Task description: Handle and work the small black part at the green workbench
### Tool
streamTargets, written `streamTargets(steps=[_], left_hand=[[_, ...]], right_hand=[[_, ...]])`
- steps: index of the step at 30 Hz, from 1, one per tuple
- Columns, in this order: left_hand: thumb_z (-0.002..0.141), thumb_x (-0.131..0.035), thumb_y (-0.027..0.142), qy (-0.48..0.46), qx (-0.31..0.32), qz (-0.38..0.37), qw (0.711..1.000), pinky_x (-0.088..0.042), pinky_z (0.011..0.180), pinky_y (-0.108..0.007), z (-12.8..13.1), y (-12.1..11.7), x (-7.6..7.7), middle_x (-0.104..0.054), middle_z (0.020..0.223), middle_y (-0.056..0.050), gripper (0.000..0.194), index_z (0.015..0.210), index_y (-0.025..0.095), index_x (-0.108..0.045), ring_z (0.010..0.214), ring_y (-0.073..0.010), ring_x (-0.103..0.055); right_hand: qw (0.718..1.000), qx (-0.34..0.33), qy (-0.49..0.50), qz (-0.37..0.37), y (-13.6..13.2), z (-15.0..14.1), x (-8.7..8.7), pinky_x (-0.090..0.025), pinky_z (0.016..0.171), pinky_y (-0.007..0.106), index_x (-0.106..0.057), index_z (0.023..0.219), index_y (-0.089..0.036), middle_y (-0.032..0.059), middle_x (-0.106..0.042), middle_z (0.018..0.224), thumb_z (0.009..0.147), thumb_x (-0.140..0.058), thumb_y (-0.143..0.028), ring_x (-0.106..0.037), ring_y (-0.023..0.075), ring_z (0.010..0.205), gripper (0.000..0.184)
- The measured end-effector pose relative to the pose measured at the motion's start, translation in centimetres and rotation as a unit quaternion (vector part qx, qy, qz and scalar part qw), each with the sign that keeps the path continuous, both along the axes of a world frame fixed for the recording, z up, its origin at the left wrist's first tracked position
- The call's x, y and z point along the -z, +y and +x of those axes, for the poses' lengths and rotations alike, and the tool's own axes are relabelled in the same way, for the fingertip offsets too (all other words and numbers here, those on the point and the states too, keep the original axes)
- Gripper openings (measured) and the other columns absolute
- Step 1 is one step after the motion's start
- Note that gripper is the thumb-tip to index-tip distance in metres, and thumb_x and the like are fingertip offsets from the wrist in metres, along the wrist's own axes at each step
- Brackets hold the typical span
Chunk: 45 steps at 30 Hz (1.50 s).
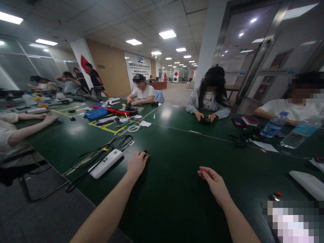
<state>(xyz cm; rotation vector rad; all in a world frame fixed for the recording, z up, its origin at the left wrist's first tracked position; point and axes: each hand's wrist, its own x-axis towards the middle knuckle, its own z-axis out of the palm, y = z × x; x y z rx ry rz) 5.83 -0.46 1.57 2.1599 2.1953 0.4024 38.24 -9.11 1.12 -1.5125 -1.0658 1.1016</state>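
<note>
The left hand (136, 164) lay curled on the green bench (177, 162), fingertips touching a small black object (146, 153). Just left of it lay a white power bank (106, 163) marked "2". The right hand (212, 182) hovered, loosely pinched, empty.

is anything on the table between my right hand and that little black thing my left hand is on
Nothing visible does: only bare green table lies between the right hand and the small black object at the left hand.
</note>
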Motion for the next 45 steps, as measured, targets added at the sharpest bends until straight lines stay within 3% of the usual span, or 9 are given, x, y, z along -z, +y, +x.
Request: streamTargets(steps=[6,14,17,22,26,29,37,41,45], left_hand=[[0.087,-0.028,0.039,-0.035,0.002,0.066,0.997,-0.039,0.078,-0.032,-0.5,0.4,0.3,-0.055,0.101,-0.009,0.037,0.094,0.018,-0.059,0.091,-0.0202,-0.053],[0.083,-0.034,0.040,-0.322,-0.042,0.060,0.944,-0.041,0.072,-0.029,-2.1,1.6,0.6,-0.062,0.077,-0.004,0.035,0.076,0.017,-0.060,0.079,-0.0185,-0.056],[0.077,-0.044,0.038,-0.513,-0.073,0.086,0.851,-0.043,0.065,-0.026,-2.0,1.7,0.4,-0.061,0.071,-0.003,0.028,0.075,0.015,-0.059,0.071,-0.0158,-0.057],[0.076,-0.048,0.023,-0.796,-0.120,0.054,0.591,-0.043,0.051,-0.016,-2.0,1.8,-0.6,-0.058,0.063,0.000,0.012,0.069,0.014,-0.053,0.055,-0.0069,-0.056],[0.078,-0.047,0.016,-0.855,-0.160,0.033,0.493,-0.043,0.046,-0.009,-2.7,1.8,-1.5,-0.056,0.058,0.001,0.017,0.061,0.014,-0.046,0.050,-0.0031,-0.054],[0.078,-0.048,0.012,-0.864,-0.162,0.034,0.476,-0.044,0.046,-0.007,-3.1,1.8,-1.8,-0.055,0.059,0.002,0.013,0.066,0.014,-0.049,0.050,-0.0021,-0.054],[0.078,-0.041,0.021,-0.846,-0.163,0.007,0.508,-0.045,0.045,-0.016,-3.6,1.8,-1.5,-0.051,0.056,0.001,0.014,0.065,0.016,-0.045,0.051,-0.0073,-0.054],[0.077,-0.038,0.024,-0.842,-0.160,-0.009,0.515,-0.035,0.036,-0.015,-3.7,1.6,-1.6,-0.042,0.047,0.004,0.021,0.057,0.018,-0.037,0.043,-0.0070,-0.048],[0.080,-0.040,0.025,-0.829,-0.175,0.002,0.532,-0.030,0.032,-0.011,-3.5,1.5,-1.8,-0.047,0.050,0.004,0.019,0.064,0.016,-0.045,0.040,-0.0040,-0.046]], right_hand=[[1.000,0.003,0.005,-0.002,0.1,0.1,0.1,-0.044,0.082,0.036,-0.063,0.095,-0.025,0.0016,-0.067,0.091,0.072,-0.055,-0.036,-0.058,0.0215,0.092,0.027],[1.000,0.000,0.012,0.004,0.2,0.3,0.4,-0.044,0.083,0.037,-0.063,0.095,-0.025,0.0015,-0.067,0.090,0.072,-0.056,-0.036,-0.059,0.0221,0.093,0.027],[1.000,0.001,0.006,0.006,0.2,0.2,0.4,-0.044,0.083,0.037,-0.063,0.096,-0.025,0.0015,-0.067,0.091,0.072,-0.056,-0.037,-0.058,0.0220,0.093,0.027],[1.000,0.002,0.004,0.003,0.1,0.2,0.2,-0.044,0.083,0.037,-0.063,0.095,-0.025,0.0017,-0.067,0.090,0.072,-0.055,-0.036,-0.058,0.0223,0.093,0.026],[1.000,0.002,0.003,0.000,0.1,0.2,0.3,-0.044,0.083,0.036,-0.063,0.096,-0.025,0.0014,-0.067,0.091,0.072,-0.055,-0.037,-0.059,0.0216,0.093,0.028],[1.000,0.000,0.003,-0.003,0.2,0.3,0.5,-0.044,0.083,0.036,-0.062,0.097,-0.025,0.0015,-0.067,0.092,0.073,-0.055,-0.037,-0.058,0.0214,0.094,0.028],[1.000,0.002,0.002,0.003,0.1,0.1,0.2,-0.044,0.082,0.037,-0.063,0.095,-0.024,0.0018,-0.067,0.090,0.071,-0.056,-0.038,-0.059,0.0223,0.092,0.028],[1.000,0.005,-0.003,-0.004,0.0,0.0,-0.1,-0.044,0.083,0.037,-0.063,0.095,-0.025,0.0018,-0.067,0.091,0.072,-0.055,-0.037,-0.058,0.0229,0.093,0.027],[1.000,0.000,0.000,-0.002,0.0,0.0,-0.1,-0.043,0.085,0.039,-0.062,0.095,-0.025,0.0019,-0.067,0.091,0.073,-0.054,-0.036,-0.058,0.0232,0.094,0.026]])
